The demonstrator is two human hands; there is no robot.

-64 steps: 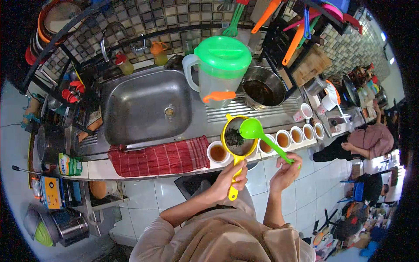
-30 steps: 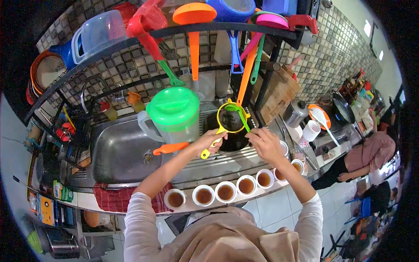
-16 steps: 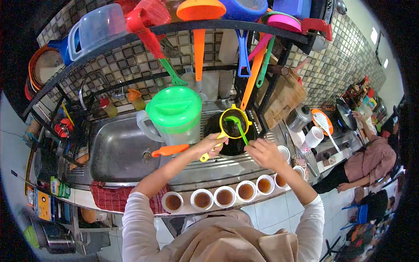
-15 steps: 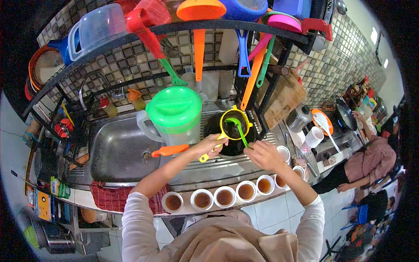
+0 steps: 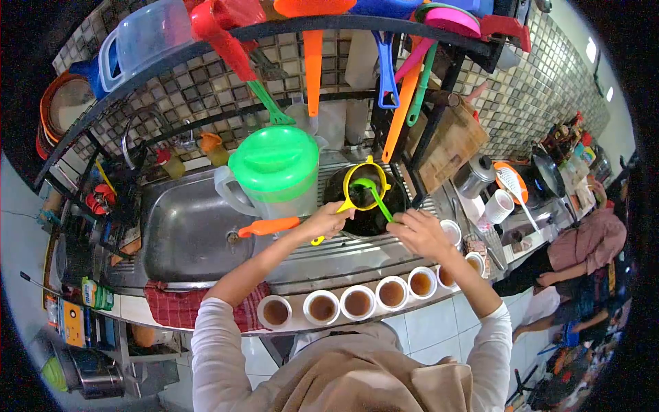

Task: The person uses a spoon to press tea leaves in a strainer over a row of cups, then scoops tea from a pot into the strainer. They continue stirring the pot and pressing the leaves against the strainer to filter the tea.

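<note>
My left hand (image 5: 326, 222) is closed around the handle of a yellow strainer (image 5: 348, 204). The strainer is over a dark round pot (image 5: 333, 187) that holds dark liquid. My right hand (image 5: 417, 231) grips the handle of a bright green spoon (image 5: 380, 205), and the spoon's head is inside the strainer's bowl. What lies in the mesh is too dark to make out. Below my hands, a row of several white cups (image 5: 320, 307) with brown liquid lines the counter's front edge. A clear pitcher with a green lid (image 5: 274, 159) stands left of the pot.
A steel sink (image 5: 192, 240) lies to the left, with an orange handle (image 5: 269, 226) at its right side. Colourful utensils hang from a black rack (image 5: 274, 42) overhead. A red cloth (image 5: 180, 305) drapes over the front edge. Another person (image 5: 594, 240) stands at the right.
The green spoon's head has shifted slightly within the strainer, and its handle slants more. Both hands keep their grip. At the right, the other person's arm no longer reaches toward the pan.
</note>
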